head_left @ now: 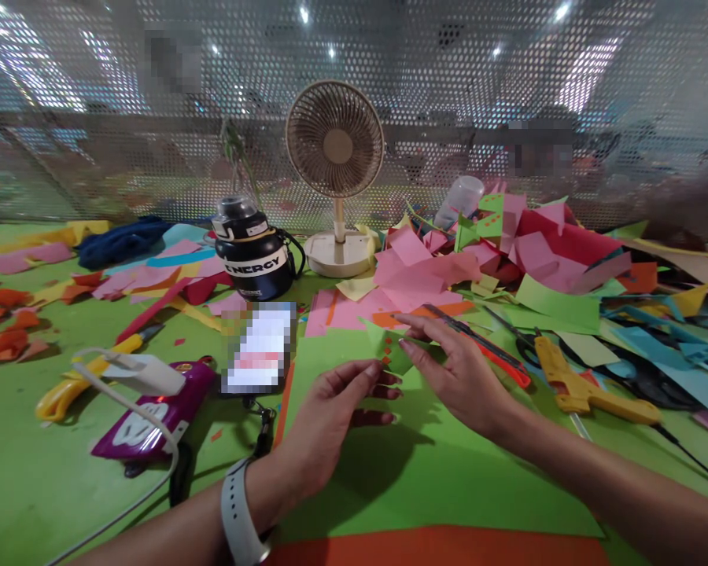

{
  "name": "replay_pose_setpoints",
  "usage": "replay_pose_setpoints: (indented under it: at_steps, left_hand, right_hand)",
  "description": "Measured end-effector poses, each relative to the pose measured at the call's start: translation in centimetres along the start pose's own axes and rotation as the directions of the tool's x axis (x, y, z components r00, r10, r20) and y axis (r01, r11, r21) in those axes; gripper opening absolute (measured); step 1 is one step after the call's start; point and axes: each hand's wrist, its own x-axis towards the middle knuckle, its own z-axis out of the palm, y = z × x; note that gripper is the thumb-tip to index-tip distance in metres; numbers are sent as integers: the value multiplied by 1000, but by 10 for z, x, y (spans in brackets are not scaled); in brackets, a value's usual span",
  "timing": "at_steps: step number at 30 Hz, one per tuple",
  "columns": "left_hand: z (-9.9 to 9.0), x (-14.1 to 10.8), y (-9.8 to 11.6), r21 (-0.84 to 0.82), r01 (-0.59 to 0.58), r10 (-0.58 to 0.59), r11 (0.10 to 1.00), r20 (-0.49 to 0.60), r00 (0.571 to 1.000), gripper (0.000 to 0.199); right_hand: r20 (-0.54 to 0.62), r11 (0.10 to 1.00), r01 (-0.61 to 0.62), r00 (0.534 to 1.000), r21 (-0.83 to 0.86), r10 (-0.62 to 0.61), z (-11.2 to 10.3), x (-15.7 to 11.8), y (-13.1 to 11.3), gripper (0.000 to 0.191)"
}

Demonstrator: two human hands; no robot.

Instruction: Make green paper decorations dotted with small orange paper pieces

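A small folded green paper piece (394, 352) with orange-red dots is held above a large green sheet (448, 479). My left hand (336, 417) pinches its left lower edge between thumb and index finger, the other fingers loosely curled. On the piece's right side, my right hand (454, 365) is near or touching it, with thumb and fingers apart. Both hands cast a shadow on the green sheet. An orange sheet (436, 546) shows under the green sheet's near edge.
Left are a phone (259, 350), purple power strip (153, 417), white charger and yellow-handled cutter (64, 397). Behind stand a black bottle (253, 259) and fan (337, 145). Right lie a yellow glue gun (590, 393), scissors (513, 338) and heaped paper scraps (543, 251).
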Motion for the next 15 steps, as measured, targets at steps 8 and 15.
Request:
replay_pose_setpoints:
  at_steps: [8,15]
  left_hand:
    - [1,0,1,37,-51,52,998,-13,999,19]
    - [2,1,1,76,-67,67,995,-6,998,20]
  right_hand:
    - [20,999,-30,999,41,30,-1,0,-2,31]
    - [36,995,-69,997,68,66,-2,1,-3,32]
